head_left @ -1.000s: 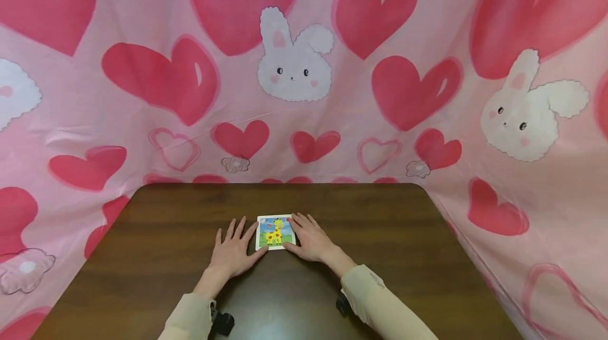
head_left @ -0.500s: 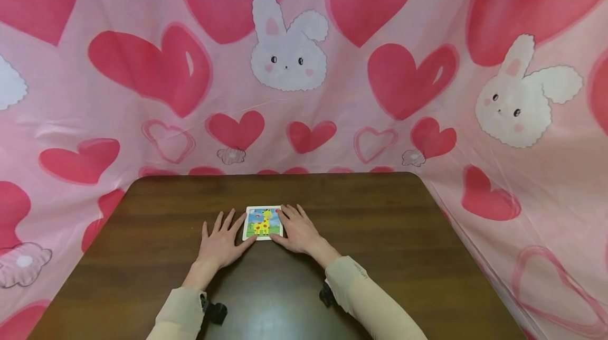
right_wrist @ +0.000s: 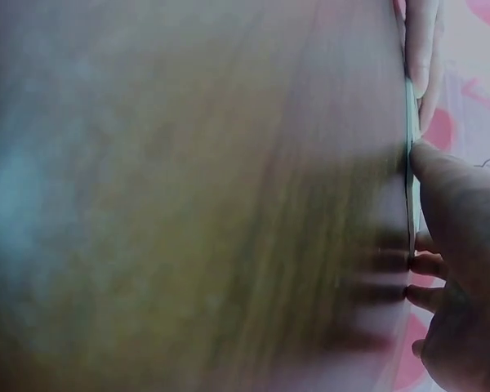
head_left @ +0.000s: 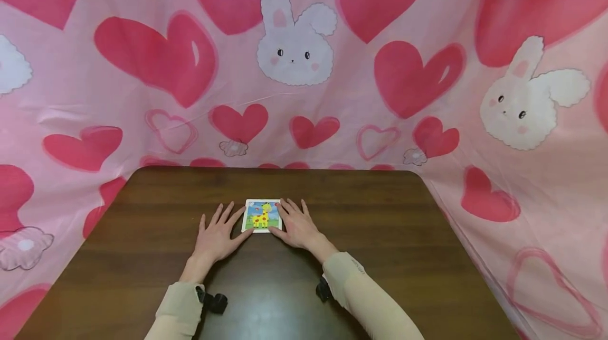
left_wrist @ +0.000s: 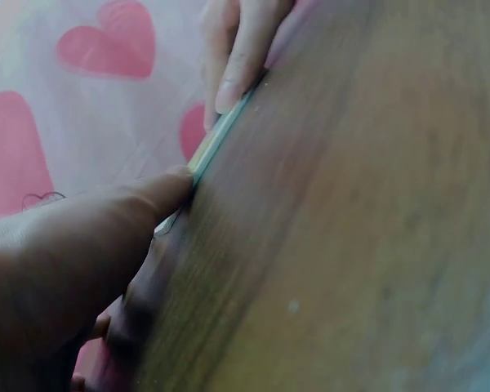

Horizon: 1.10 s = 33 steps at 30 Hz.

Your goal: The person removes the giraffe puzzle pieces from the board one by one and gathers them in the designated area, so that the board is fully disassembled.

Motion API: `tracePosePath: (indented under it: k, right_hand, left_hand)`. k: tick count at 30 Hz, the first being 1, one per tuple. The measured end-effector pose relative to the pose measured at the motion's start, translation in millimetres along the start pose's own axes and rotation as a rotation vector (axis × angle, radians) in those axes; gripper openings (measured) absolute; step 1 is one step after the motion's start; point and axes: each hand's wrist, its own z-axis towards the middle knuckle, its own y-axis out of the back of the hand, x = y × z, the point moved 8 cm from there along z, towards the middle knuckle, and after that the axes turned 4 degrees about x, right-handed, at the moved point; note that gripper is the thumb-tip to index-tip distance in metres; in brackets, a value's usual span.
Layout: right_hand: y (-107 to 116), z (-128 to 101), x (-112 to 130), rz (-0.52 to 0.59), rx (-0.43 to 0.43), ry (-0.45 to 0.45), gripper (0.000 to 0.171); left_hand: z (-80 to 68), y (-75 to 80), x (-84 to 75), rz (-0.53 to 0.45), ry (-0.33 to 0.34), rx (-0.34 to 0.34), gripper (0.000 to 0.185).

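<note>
**A thin picture card, flat on the bench between two hands**

The card [head_left: 262, 216] is a small white-edged square with a yellow giraffe on it. It lies flat on the dark wooden bench [head_left: 380, 234], near the middle and a little toward the far edge. In the left wrist view it shows only as a pale sliver [left_wrist: 216, 139], so it is very thin. It looks light and fairly stiff, probably card or thin board. Lying flush on smooth, glossy wood, it will likely slide sooner than lift. A top pinch has little to catch. The edges are the place to take hold: get a fingertip or nail under one side, or push the card to the rim of the bench and pinch the overhang.

The left hand [head_left: 216, 234] lies palm down just left of the card, fingers spread and straight, the thumb tip touching the card's near left corner. The right hand [head_left: 294, 224] lies flat just right of the card, fingers straight, their inner side against its right edge. Neither hand grips it; both only rest against it.

Behind the card, a pink cloth [head_left: 332, 65] printed with red hearts and white rabbits hangs round the bench on three sides. Beige sleeves [head_left: 370, 303] cover both forearms.
</note>
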Motion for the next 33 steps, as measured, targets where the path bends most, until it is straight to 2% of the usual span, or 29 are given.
tracePosePath:
  k: [7, 13, 16, 19, 21, 23, 26, 29, 33]
  right_hand:
    - [2, 4, 1, 0.018, -0.01, 0.017, 0.078]
    - [9, 6, -6, 0.064, 0.021, 0.002, 0.076]
    - [21, 9, -11, 0.151, -0.008, 0.002, 0.069]
    - [29, 18, -12, 0.284, -0.099, 0.03, 0.055]
    - [19, 33, -15, 0.348, -0.175, 0.077, 0.047]
    - [8, 47, -15, 0.405, -0.212, 0.117, 0.039]
    - [-12, 65, -13, 0.485, -0.217, 0.146, 0.033]
    - [-10, 70, -5, 0.571, -0.187, 0.131, 0.029]
    - [-9, 78, 4, 0.576, -0.182, 0.115, 0.026]
  left_hand:
    - [1.8, 4.2, 2.4, 0.004, 0.003, -0.038, 0.082]
    - [6.6, 2.7, -0.9, -0.003, -0.001, -0.023, 0.082]
    - [8.7, 2.1, -3.1, -0.002, -0.008, -0.02, 0.081]
    - [8.3, 1.4, -3.1, 0.006, -0.006, -0.018, 0.08]
    - [6.5, 1.0, -1.8, 0.011, 0.003, -0.017, 0.079]
    - [4.4, 0.2, -0.5, 0.014, 0.011, -0.014, 0.079]
    - [1.9, -1.0, -0.2, 0.007, 0.012, -0.011, 0.078]
    - [0.7, -2.0, -0.7, 0.001, 0.012, -0.011, 0.078]
    - [-0.3, -1.5, -1.1, -0.002, 0.013, -0.011, 0.078]
